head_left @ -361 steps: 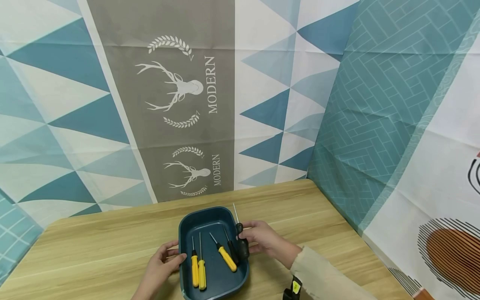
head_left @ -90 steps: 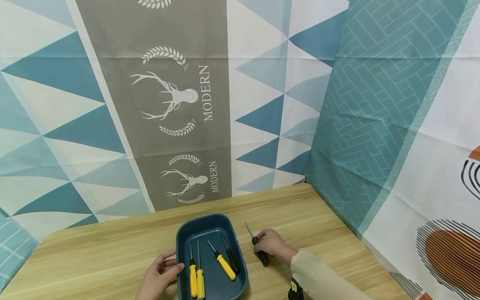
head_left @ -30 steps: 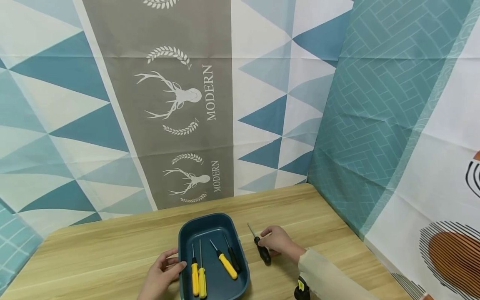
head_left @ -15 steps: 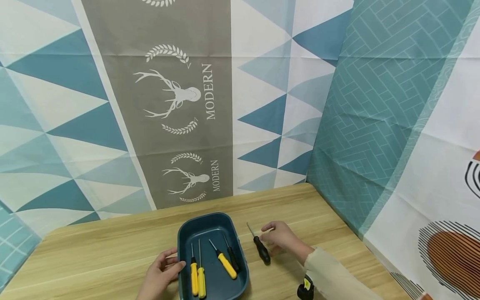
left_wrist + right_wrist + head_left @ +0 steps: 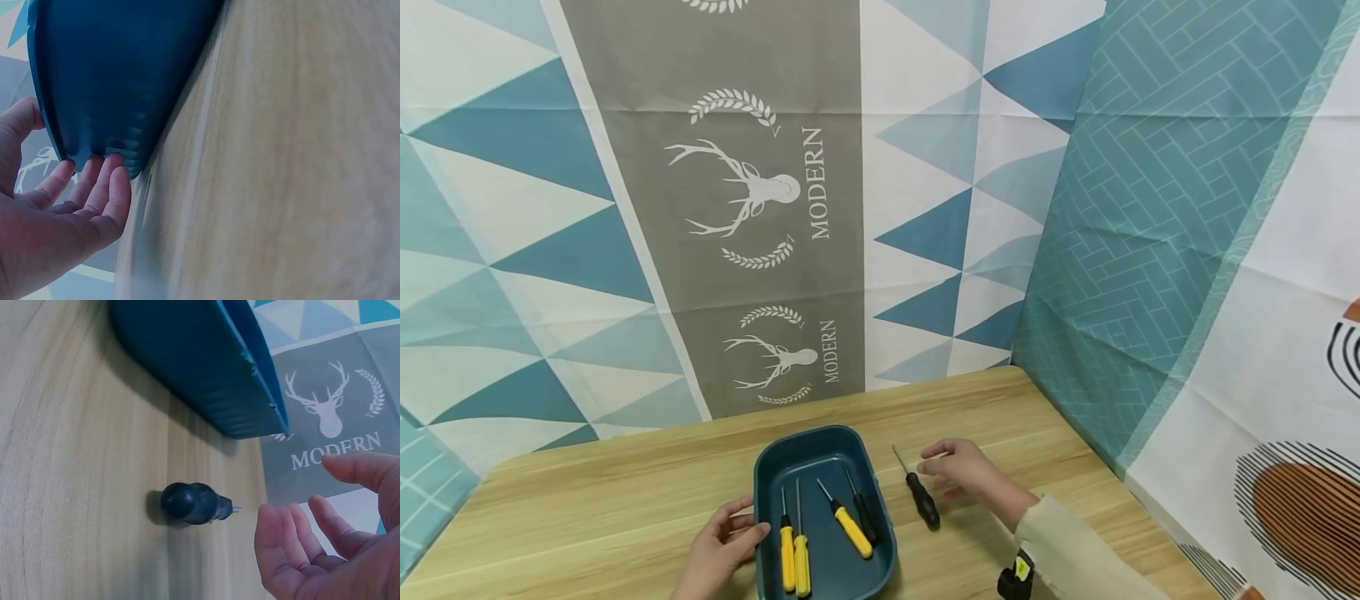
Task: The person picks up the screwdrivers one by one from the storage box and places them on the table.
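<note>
A dark blue plastic box (image 5: pixel 883 508) holds two yellow screwdrivers (image 5: pixel 801 567) on its left, another yellow one (image 5: pixel 853 532) right of centre and a slim black one (image 5: pixel 866 517) beside that. My left hand (image 5: pixel 721 546) holds the box's left side, thumb at the rim and fingertips against the outer wall (image 5: pixel 94 81). On the table right of the box lies a black-handled screwdriver (image 5: pixel 922 502), its shaft pointing away from me. My right hand (image 5: pixel 966 473) is just right of its shaft, fingers loosely bent and holding nothing. In the right wrist view a gap separates the fingers from this screwdriver (image 5: pixel 194 503).
The wooden table (image 5: pixel 625 483) runs back to a patterned cloth wall (image 5: pixel 775 250). Another cloth (image 5: pixel 1120 250) bounds its right side. A black strap device with a yellow label (image 5: pixel 1018 575) shows under the right sleeve (image 5: pixel 1075 542).
Earlier my right hand held the black-handled screwdriver at the box's right edge, then laid it on the table. It has let go and drawn slightly right. The left hand stays on the box.
</note>
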A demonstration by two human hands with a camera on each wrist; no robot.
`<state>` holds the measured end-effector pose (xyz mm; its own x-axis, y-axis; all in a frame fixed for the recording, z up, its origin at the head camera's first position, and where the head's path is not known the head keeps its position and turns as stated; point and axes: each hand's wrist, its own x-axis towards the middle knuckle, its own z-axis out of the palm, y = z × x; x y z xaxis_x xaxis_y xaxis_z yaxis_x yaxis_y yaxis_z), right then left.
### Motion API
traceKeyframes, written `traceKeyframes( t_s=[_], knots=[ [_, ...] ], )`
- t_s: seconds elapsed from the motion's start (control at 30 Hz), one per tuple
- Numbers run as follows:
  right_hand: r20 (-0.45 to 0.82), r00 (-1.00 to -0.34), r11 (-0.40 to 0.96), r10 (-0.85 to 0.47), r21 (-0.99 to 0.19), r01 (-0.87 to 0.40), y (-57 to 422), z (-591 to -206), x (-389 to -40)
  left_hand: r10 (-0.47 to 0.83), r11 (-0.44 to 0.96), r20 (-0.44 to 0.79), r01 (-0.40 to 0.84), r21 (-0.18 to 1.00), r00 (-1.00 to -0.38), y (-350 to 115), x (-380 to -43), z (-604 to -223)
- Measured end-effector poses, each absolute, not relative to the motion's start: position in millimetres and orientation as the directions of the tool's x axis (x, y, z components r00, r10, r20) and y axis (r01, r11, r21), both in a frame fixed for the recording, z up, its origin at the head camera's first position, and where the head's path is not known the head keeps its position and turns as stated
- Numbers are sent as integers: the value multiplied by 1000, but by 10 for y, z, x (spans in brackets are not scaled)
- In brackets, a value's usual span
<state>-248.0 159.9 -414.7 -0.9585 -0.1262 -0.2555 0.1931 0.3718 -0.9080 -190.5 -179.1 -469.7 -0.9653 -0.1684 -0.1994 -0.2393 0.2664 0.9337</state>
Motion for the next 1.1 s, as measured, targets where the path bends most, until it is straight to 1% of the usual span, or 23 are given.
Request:
traceKeyframes(
  t_s=[0.13,0.6,1.1],
  knots=[
    [-270,-952,327,-143,-921,212,1594,-4112,-2471,-170,264,-197,-237,935,-966,-1783,-1893,-4685],
    [-287,-931,265,-223,-938,226,1526,-4021,-2401,-161,253,-185,-222,942,-970,-1789,-1897,-4699],
    [-298,-917,247,-266,-940,234,1418,-4003,-2342,-157,269,-201,-237,934,-967,-1799,-1895,-4690]
  ],
)
